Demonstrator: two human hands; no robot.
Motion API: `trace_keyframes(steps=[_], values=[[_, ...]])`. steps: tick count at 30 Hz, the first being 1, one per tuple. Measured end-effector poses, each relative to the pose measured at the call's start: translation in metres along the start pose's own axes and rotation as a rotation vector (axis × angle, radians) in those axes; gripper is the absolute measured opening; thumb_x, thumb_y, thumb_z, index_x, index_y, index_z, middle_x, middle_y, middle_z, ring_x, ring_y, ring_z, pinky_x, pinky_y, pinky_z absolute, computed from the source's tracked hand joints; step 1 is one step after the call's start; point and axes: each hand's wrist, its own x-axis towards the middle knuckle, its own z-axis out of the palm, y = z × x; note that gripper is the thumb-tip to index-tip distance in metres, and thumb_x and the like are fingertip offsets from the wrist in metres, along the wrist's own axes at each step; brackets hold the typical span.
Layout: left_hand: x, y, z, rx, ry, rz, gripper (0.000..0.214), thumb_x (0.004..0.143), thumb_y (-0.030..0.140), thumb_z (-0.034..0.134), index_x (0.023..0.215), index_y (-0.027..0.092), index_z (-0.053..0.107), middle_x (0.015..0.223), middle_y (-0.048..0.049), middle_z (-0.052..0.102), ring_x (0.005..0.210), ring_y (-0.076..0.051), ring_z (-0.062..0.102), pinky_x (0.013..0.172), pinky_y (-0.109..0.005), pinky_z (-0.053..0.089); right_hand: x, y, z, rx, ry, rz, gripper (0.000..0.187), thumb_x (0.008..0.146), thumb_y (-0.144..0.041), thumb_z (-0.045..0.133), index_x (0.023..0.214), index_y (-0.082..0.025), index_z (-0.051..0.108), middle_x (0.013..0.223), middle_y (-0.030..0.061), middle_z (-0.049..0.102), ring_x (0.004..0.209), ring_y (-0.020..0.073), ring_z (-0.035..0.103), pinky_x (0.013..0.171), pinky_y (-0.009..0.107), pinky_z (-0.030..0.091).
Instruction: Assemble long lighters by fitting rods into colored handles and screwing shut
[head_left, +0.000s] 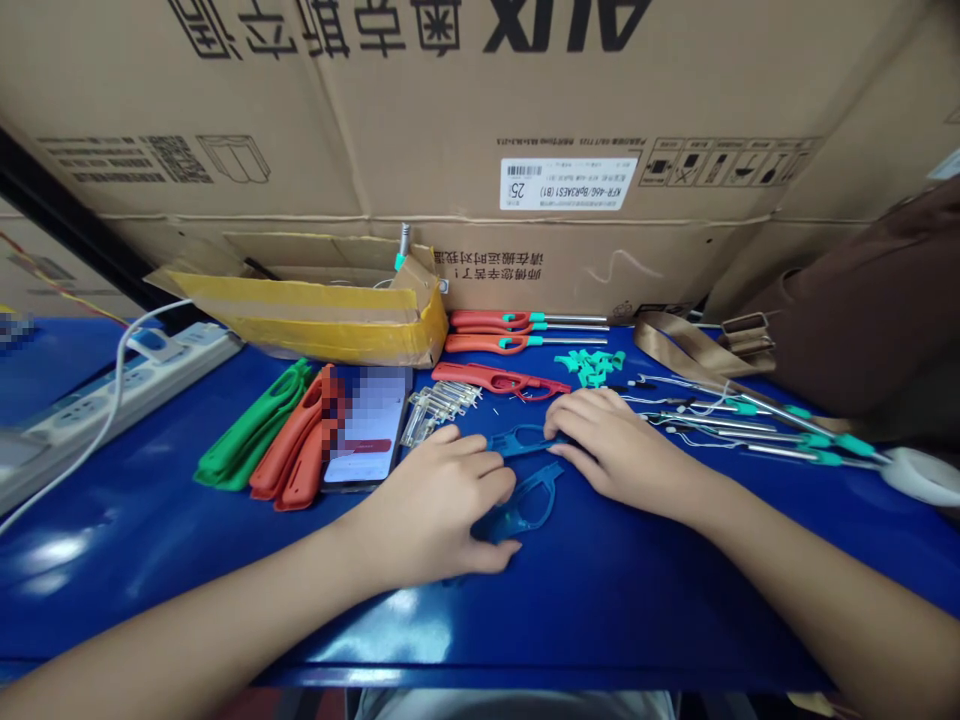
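Observation:
My left hand (442,500) lies palm down on the blue table, fingers curled over a blue plastic lighter handle shell (529,505). My right hand (611,445) rests beside it with its fingertips on a second blue handle shell (521,440). Just beyond my hands lie a red handle shell (499,380), a bunch of clear plastic parts (439,405) and a small heap of teal plastic pieces (592,365).
Three assembled red lighters (517,332) lie by an open cardboard box (315,310). Green shells (251,425), red shells (300,445) and a phone (367,425) sit at left, a power strip (112,385) further left. Metal tubes with wires (757,430), tape roll (922,475) and a brown bag (870,310) are right.

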Motion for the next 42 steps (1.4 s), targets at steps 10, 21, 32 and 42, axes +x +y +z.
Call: trace_keyframes(steps=[10, 21, 32, 42], values=[[0.006, -0.019, -0.005, -0.065, -0.018, -0.116, 0.024, 0.097, 0.035, 0.064, 0.113, 0.019, 0.069, 0.107, -0.007, 0.072, 0.098, -0.025, 0.067, 0.088, -0.037, 0.048, 0.001, 0.004, -0.014, 0.456, 0.451, 0.355, 0.012, 0.101, -0.034, 0.057, 0.098, -0.024, 0.06, 0.08, 0.0028, 0.068, 0.076, 0.0212, 0.068, 0.074, 0.037, 0.052], [0.007, -0.047, -0.008, -0.076, -0.027, -0.107, 0.024, 0.095, 0.023, 0.067, 0.119, 0.019, 0.068, 0.114, -0.009, 0.07, 0.103, -0.025, 0.067, 0.091, -0.038, 0.051, -0.011, -0.014, -0.049, 0.637, -0.165, -0.051, 0.008, 0.098, -0.022, 0.064, 0.092, -0.022, 0.069, 0.099, 0.0038, 0.072, 0.094, 0.017, 0.067, 0.089, 0.032, 0.052], [0.006, -0.033, -0.007, -0.134, 0.082, -0.031, 0.028, 0.103, 0.04, 0.057, 0.12, 0.021, 0.068, 0.116, -0.0069, 0.069, 0.109, -0.025, 0.063, 0.098, -0.04, 0.049, -0.012, -0.015, -0.031, 0.209, -0.317, 0.008, 0.01, 0.097, -0.02, 0.06, 0.105, -0.025, 0.064, 0.125, 0.0029, 0.063, 0.096, 0.0179, 0.065, 0.085, 0.033, 0.05], [0.001, -0.024, -0.01, 0.019, -0.055, 0.121, 0.024, 0.098, 0.033, 0.064, 0.115, 0.018, 0.072, 0.104, -0.0068, 0.072, 0.098, -0.026, 0.065, 0.089, -0.041, 0.052, -0.014, 0.019, -0.05, -0.035, 0.047, 0.095, 0.018, 0.1, -0.026, 0.053, 0.1, -0.022, 0.071, 0.104, 0.007, 0.074, 0.099, 0.0234, 0.068, 0.088, 0.036, 0.051]])
